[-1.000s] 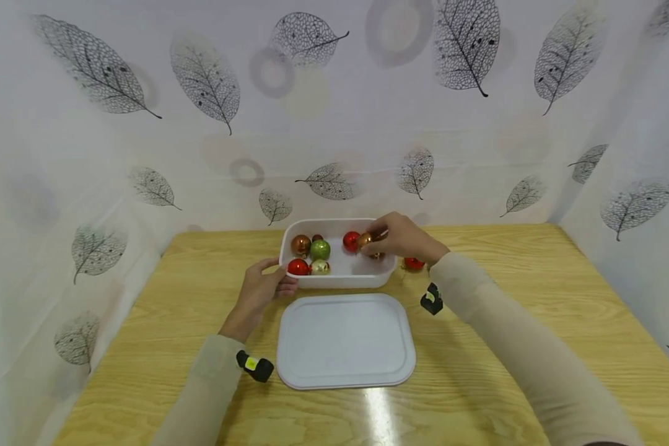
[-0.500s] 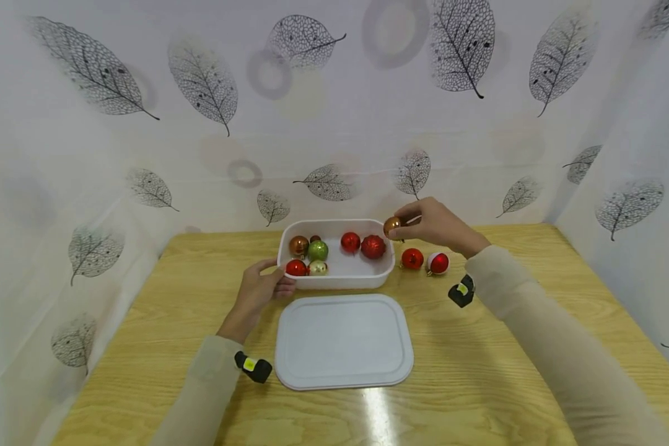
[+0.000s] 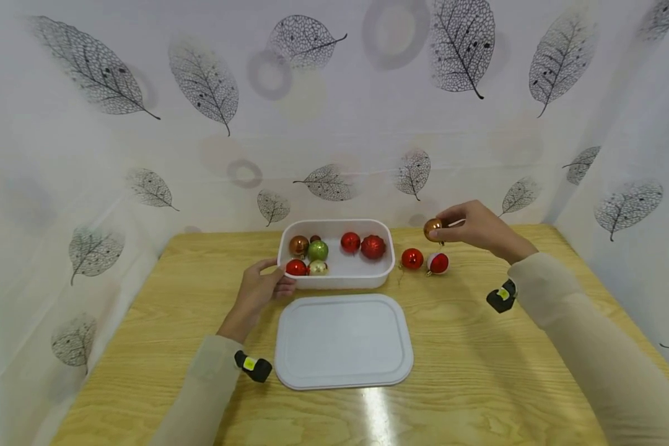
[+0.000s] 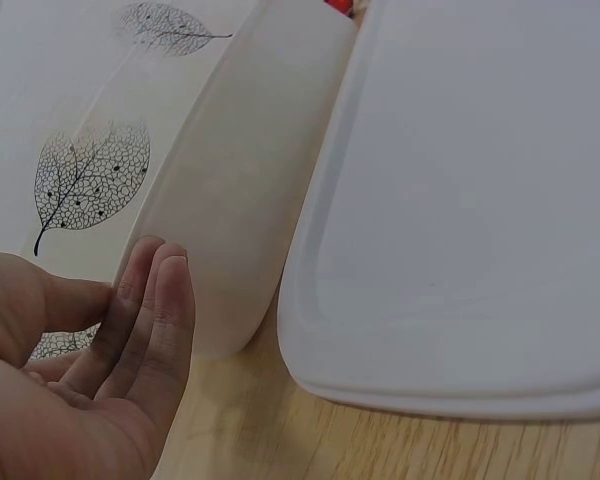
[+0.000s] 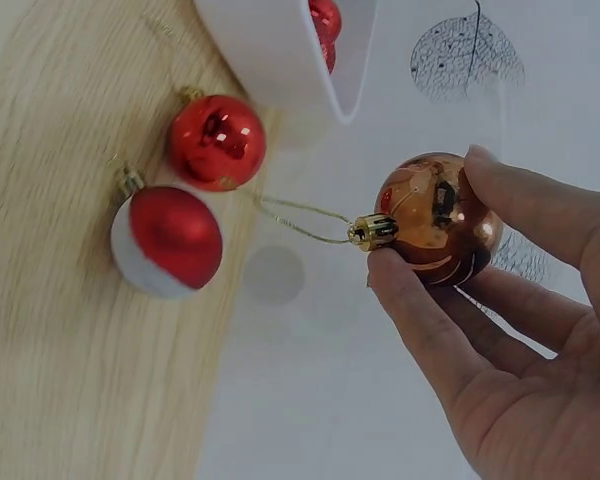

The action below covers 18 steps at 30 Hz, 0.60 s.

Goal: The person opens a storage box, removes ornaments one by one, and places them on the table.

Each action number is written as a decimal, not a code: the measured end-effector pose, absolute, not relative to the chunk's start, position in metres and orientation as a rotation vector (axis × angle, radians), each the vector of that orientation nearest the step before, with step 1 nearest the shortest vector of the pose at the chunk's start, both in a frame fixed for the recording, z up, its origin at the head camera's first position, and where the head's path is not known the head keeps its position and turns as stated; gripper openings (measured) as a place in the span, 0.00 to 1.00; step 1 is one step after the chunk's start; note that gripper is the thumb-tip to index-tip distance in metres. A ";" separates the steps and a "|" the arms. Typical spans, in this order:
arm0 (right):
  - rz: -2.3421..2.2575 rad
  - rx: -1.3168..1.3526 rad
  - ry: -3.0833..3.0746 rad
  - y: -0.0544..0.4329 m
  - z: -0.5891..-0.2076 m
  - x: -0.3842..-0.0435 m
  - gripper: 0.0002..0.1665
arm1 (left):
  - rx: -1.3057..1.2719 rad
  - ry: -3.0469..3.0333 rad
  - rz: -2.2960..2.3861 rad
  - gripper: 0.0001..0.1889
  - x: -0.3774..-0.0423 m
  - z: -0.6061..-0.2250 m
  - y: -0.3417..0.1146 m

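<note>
1. The copper ball (image 5: 438, 218) sits at the fingertips of the right hand (image 3: 479, 230), grasped between thumb and fingers, its cap and string (image 5: 300, 218) pointing away from the palm.
2. Just below and left of the right hand, apart from the copper ball, a red ball (image 3: 412, 259) and a red-and-white ball (image 3: 438, 263) lie beside each other on the table (image 3: 451, 378).
3. Farther left of that hand stands a white box (image 3: 340, 282). The left hand (image 3: 257, 290) grasps its near left corner, thumb at the rim and fingers against the outer wall.
4. Inside, closest to the left hand, are a shiny red ball (image 3: 297, 267), a pale gold ball (image 3: 318, 267), a green ball (image 3: 318, 250), a brown ball (image 3: 298, 246) and a small dark ball (image 3: 314, 238); toward the right hand lie two more red balls (image 3: 373, 246).
5. A white lid (image 3: 344, 342) lies flat, right of and below the left hand.
6. Beyond both hands hangs a leaf-printed cloth (image 3: 334, 130).
</note>
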State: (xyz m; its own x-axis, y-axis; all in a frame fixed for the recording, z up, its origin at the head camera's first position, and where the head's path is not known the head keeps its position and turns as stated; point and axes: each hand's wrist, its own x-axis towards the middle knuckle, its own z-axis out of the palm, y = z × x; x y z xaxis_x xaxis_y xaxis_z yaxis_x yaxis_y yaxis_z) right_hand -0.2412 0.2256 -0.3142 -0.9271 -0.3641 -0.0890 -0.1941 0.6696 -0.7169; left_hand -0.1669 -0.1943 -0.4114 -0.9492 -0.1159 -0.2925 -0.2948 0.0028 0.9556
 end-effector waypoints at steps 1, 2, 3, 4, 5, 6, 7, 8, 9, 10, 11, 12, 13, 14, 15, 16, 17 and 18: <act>-1.100 -0.447 2.660 0.229 -0.315 -0.241 0.33 | -0.439 2.132 2.083 0.25 -0.167 -0.412 -0.194; -1.092 -0.442 2.663 0.232 -0.317 -0.241 0.33 | -0.439 2.136 2.080 0.25 -0.167 -0.413 -0.195; -1.089 -0.435 2.662 0.235 -0.318 -0.240 0.33 | -0.438 2.140 2.076 0.25 -0.167 -0.414 -0.195; -1.085 -0.428 2.660 0.238 -0.319 -0.239 0.34 | -0.437 2.144 2.073 0.24 -0.167 -0.414 -0.195; -1.081 -0.425 2.659 0.241 -0.320 -0.239 0.34 | -0.440 2.148 2.069 0.24 -0.167 -0.414 -0.195; -1.079 -0.424 2.657 0.244 -0.321 -0.238 0.34 | -0.442 2.150 2.068 0.24 -0.167 -0.414 -0.195; -1.072 -0.421 2.659 0.247 -0.322 -0.237 0.34 | -0.438 2.151 2.066 0.24 -0.168 -0.414 -0.195; -1.064 -0.418 2.661 0.250 -0.323 -0.236 0.35 | -0.440 2.154 2.061 0.24 -0.168 -0.414 -0.195; -1.063 -0.412 2.661 0.253 -0.323 -0.235 0.35 | -0.443 2.155 2.060 0.24 -0.168 -0.414 -0.195; -1.057 -0.405 2.663 0.256 -0.325 -0.235 0.36 | -0.446 2.156 2.059 0.24 -0.168 -0.414 -0.195; -1.049 -0.401 2.668 0.259 -0.326 -0.234 0.36 | -0.449 2.156 2.058 0.24 -0.168 -0.414 -0.195; -1.044 -0.394 2.670 0.261 -0.327 -0.233 0.36 | -0.442 2.156 2.057 0.24 -0.168 -0.415 -0.195; -1.038 -0.385 2.673 0.264 -0.329 -0.233 0.36 | -0.441 2.156 2.056 0.24 -0.169 -0.414 -0.196; -1.034 -0.379 2.674 0.267 -0.330 -0.232 0.36 | -0.441 2.157 2.057 0.24 -0.168 -0.414 -0.195; -1.027 -0.373 2.675 0.269 -0.332 -0.232 0.36 | -0.442 2.155 2.059 0.25 -0.168 -0.414 -0.195; -1.022 -0.366 2.677 0.271 -0.334 -0.231 0.36 | -0.442 2.156 2.059 0.25 -0.169 -0.414 -0.195; -1.017 -0.357 2.677 0.274 -0.336 -0.231 0.36 | -0.442 2.157 2.058 0.25 -0.169 -0.414 -0.195; -1.013 -0.348 2.676 0.276 -0.338 -0.231 0.36 | -0.440 2.161 2.055 0.25 -0.169 -0.414 -0.195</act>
